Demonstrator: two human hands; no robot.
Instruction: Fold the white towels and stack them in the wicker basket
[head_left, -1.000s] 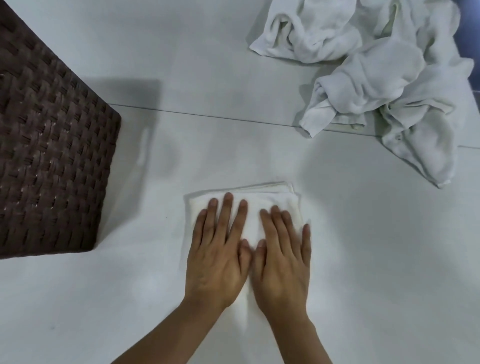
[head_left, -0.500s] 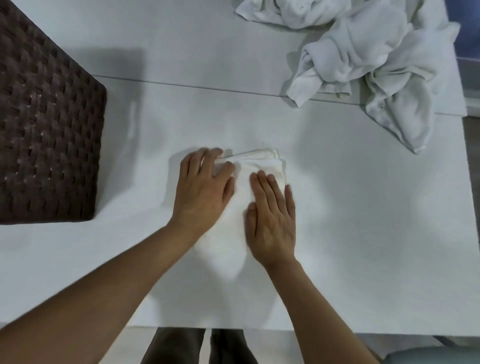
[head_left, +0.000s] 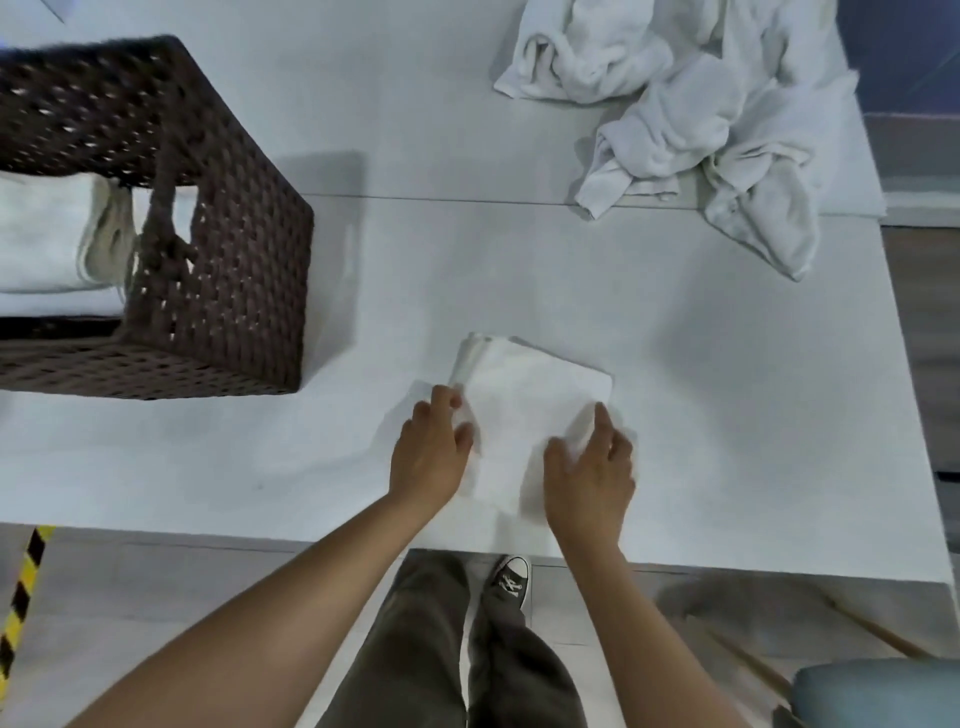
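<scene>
The folded white towel (head_left: 530, 415) lies on the pale grey table (head_left: 571, 270) close to its near edge, directly ahead of the person, and both hands are on it. The left hand (head_left: 431, 452) has its fingers curled around the towel's left edge with the thumb on top. The right hand (head_left: 592, 473) pinches the bunched cloth at the near right corner. So each hand is closed on the same towel, one on either side, and the far layered edge looks slightly raised (whether the whole towel is off the table I cannot tell). The towel's long axis runs away from the person, tilted a little leftwards. The dark brown woven wicker basket (head_left: 234, 249) stands well apart, to the left and farther back, so the left hand is nearer to it and the carry should go leftwards and up over the tall side wall. A stack of folded white towels (head_left: 41, 228) already sits inside it. The heap of crumpled, unfolded white towels (head_left: 701, 130) lies at the far right of the table, so by my judgement much of the task remains.
</scene>
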